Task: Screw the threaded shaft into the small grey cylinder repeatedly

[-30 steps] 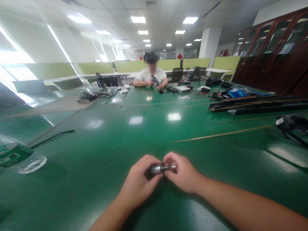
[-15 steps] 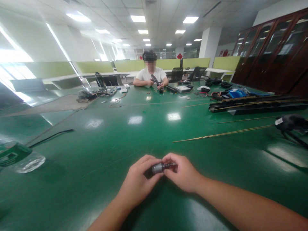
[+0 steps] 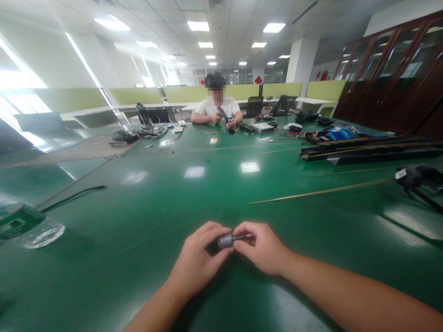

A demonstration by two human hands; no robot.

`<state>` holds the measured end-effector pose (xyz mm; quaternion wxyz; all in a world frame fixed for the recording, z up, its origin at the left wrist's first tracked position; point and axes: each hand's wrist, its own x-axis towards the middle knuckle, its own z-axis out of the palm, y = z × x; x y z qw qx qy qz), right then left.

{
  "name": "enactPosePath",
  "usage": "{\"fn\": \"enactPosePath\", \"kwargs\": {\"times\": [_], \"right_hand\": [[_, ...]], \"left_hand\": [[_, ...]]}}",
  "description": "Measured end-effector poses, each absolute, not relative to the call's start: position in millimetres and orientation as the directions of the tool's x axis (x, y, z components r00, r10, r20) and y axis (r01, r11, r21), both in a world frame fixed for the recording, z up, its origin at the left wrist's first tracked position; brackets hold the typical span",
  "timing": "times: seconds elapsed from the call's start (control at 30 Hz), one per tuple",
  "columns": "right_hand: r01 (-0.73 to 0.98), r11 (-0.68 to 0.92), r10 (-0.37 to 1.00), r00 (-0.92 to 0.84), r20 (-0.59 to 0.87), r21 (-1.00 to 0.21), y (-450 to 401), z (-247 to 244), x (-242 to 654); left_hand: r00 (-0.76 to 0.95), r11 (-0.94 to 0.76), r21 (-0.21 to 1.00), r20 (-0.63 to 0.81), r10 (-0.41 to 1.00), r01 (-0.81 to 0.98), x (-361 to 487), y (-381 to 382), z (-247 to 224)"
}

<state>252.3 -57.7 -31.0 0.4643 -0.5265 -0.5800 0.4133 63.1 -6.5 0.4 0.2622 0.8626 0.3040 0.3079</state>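
A small grey metal cylinder [image 3: 225,240] with a thin dark shaft [image 3: 243,237] on its right end is held low over the green table [image 3: 166,193]. My left hand [image 3: 204,249] is closed round the cylinder, fingers above and thumb below. At the shaft, my right hand [image 3: 259,244] pinches with thumb and fingertips, close beside the left fingertips. The fingers partly cover both ends of the part.
A clear bottle [image 3: 41,230] lies at the left, near a black rod [image 3: 76,197]. Thin brass rods [image 3: 311,193] and a black device [image 3: 418,177] are at the right. Across the table a person [image 3: 216,108] holds a dark tool.
The hands have hardly moved. Between them, the dark piece next to the cylinder looks narrower, and the shaft now shows more plainly.
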Motion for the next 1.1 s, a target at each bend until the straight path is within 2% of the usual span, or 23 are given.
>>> {"fn": "enactPosePath", "kwargs": {"times": [0.27, 1.1], "right_hand": [[0.258, 0.102, 0.995, -0.026, 0.098, -0.961, -57.3, -29.1, 253.9], [0.212, 0.083, 0.996, -0.008, 0.083, -0.974, -54.8, -32.1, 253.6]], "left_hand": [[0.624, -0.667, 0.631, 0.349, 0.699, 0.395, 61.1, -2.9, -1.3], [0.612, -0.686, 0.593, 0.371, 0.698, 0.423, 55.9, 0.6, 0.3]]}}
